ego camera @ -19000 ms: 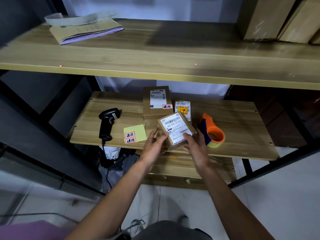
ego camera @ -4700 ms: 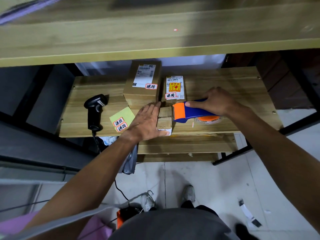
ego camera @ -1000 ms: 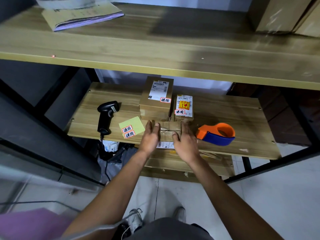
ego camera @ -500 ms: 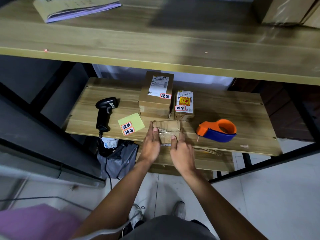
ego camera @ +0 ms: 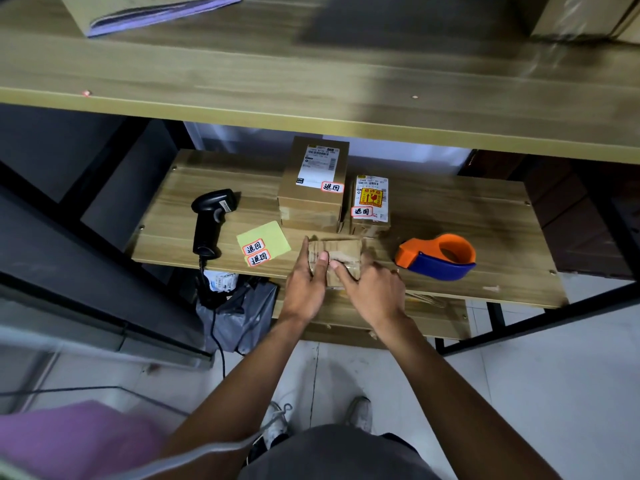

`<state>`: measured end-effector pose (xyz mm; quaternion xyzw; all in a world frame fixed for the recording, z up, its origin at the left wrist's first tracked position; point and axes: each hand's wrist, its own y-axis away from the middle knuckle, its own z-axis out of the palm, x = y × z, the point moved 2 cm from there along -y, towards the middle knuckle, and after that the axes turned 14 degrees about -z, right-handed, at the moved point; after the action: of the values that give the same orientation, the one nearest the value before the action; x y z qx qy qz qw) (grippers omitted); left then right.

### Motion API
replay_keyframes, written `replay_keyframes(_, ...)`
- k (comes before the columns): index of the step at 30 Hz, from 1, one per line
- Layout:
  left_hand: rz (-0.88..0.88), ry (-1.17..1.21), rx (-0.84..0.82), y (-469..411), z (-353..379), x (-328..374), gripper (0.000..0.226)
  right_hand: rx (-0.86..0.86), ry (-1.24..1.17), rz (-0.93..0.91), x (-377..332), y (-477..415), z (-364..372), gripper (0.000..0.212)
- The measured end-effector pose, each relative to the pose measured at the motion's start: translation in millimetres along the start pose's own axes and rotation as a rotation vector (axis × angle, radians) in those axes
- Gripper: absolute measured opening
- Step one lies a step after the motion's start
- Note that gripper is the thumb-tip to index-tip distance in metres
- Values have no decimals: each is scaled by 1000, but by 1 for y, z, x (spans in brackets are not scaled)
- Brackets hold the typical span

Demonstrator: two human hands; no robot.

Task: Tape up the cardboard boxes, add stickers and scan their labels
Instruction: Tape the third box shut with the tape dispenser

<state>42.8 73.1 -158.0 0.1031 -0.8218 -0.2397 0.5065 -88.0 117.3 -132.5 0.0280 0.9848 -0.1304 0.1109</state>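
Note:
A small taped cardboard box [ego camera: 341, 252] lies on the lower wooden shelf [ego camera: 467, 216] near its front edge. My left hand [ego camera: 306, 285] rests against the box's left side, fingers straight and thumb on top. My right hand [ego camera: 372, 289] lies at the box's right front with the index finger pressing the tape on top. The orange and blue tape dispenser [ego camera: 437, 258] sits to the right, untouched. A yellow sheet with two red-edged stickers [ego camera: 263, 245] lies left of the box. The black barcode scanner [ego camera: 211, 220] lies further left.
Two labelled, stickered boxes stand behind: a taller one [ego camera: 313, 188] and a smaller one [ego camera: 370, 204]. The upper shelf [ego camera: 311, 81] overhangs, with a booklet [ego camera: 145, 10] at its left. A grey bag [ego camera: 239, 313] and the scanner cable hang below the shelf edge.
My hands have shifted slightly on the small box; the right index finger now lies across its taped top. The tape dispenser, held 4.7 s ago, stays set down at the right.

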Motion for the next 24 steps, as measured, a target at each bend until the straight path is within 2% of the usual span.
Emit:
replay_keyframes(5,2,38,4,-2,1,5,65,-46,-51,-3,14,-8,6,77)
replay_keyframes(10,-6,9,22,-5,1,9,65,-145,-191,45,26,-20,10,61)
replay_keyframes(16,-79,63,-23,-12,0,14,64,-318,-571,147,36,-32,5,55)
replay_keyframes(21,-164,96,-41,-26,-3,15,86,-386,-1100,362,45,-32,9,42)
replay_keyframes(22,-172,91,-43,-23,-5,20,81,-388,-1138,382,45,-33,8,36)
replay_keyframes(24,-162,32,-44,-20,-8,31,56,-406,-1125,391,42,-36,3,30)
